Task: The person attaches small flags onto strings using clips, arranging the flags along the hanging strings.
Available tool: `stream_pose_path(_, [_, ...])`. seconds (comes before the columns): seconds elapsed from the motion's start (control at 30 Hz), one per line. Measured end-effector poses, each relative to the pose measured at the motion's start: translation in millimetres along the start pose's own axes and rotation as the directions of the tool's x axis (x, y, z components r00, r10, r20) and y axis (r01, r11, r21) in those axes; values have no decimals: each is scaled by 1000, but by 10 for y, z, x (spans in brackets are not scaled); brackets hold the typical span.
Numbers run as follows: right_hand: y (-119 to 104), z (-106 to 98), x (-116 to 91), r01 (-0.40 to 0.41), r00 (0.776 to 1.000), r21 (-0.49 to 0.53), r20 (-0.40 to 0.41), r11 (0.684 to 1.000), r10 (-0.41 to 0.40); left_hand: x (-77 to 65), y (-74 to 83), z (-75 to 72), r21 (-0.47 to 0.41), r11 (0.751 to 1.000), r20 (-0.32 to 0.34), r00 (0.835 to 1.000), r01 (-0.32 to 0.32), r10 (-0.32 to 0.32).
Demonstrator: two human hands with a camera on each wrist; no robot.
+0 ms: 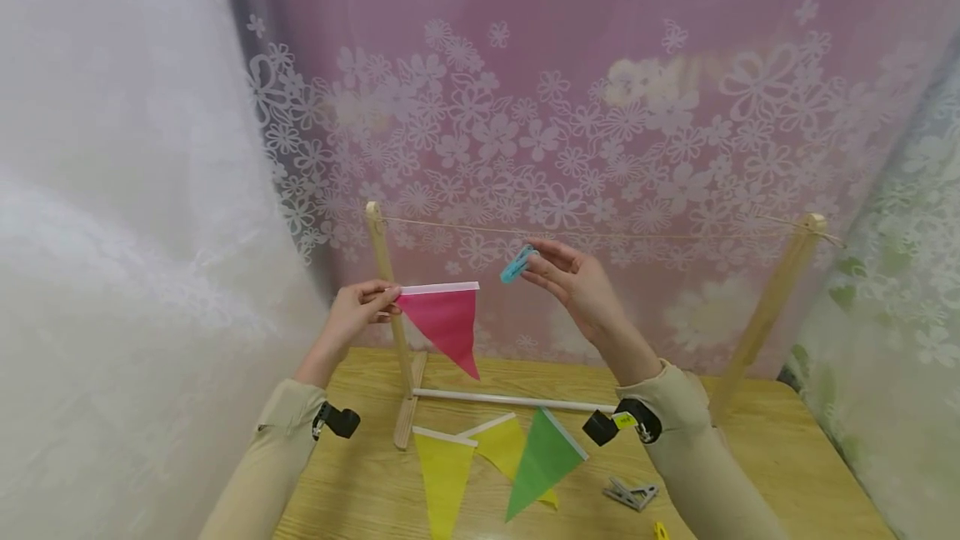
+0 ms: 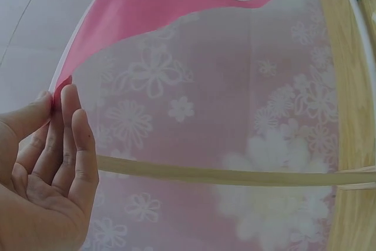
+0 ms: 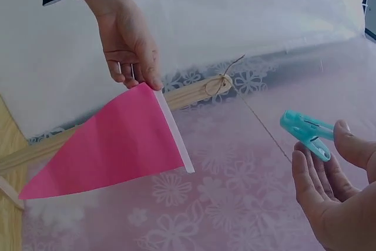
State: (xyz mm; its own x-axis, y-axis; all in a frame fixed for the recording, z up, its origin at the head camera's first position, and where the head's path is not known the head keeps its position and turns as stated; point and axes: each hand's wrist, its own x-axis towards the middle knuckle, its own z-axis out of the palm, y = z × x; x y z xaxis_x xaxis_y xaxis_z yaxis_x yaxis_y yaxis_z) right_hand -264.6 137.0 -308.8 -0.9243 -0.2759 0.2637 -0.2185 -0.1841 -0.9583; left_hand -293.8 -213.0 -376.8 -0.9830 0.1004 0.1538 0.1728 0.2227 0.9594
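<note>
My left hand point(image 1: 360, 311) pinches the upper left corner of a pink pennant flag point(image 1: 448, 319), whose white top band runs nearly level while its tip hangs down. In the left wrist view the pink pennant point(image 2: 135, 16) stretches away from thumb and fingertips. My right hand point(image 1: 581, 286) holds a light blue clothespin point(image 1: 517, 265) between thumb and fingers. The right wrist view shows this clothespin point(image 3: 306, 130) with its handle ends in the fingers. A thin string point(image 1: 465, 227), tied between two wooden posts, runs just above both hands.
On the wooden table point(image 1: 360, 473) lie two yellow pennants point(image 1: 444, 473), a green pennant point(image 1: 546, 461), grey clothespins point(image 1: 630, 492) and a yellow clip point(image 1: 660, 531). A white rod point(image 1: 517, 399) runs low between the left post point(image 1: 382, 261) and the right post point(image 1: 772, 307). Floral curtains surround the table.
</note>
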Motion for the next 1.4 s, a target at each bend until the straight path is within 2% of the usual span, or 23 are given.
stream_pose_path(0.27, [-272, 115, 262, 25, 1000, 9, 19, 1000, -25, 67, 183, -3, -9, 1000, -3, 1000, -26, 26])
stream_pose_path(0.43, [-386, 198, 439, 54, 998, -26, 15, 998, -54, 109, 253, -4, -19, 999, -8, 1000, -26, 26])
stream_pose_path(0.67, [-479, 345, 724, 61, 998, -113, -18, 992, -64, 160, 354, -25, 2, 998, -17, 998, -66, 66])
stream_pose_path(0.97, [-520, 547, 972, 87, 996, -228, -6, 970, -90, 194, 482, -99, 20, 995, -23, 995, -94, 94])
stream_pose_path(1.4, [-424, 743, 1240, 46, 998, -327, -17, 944, -55, 248, 603, -183, 38, 993, 21, 994, -111, 110])
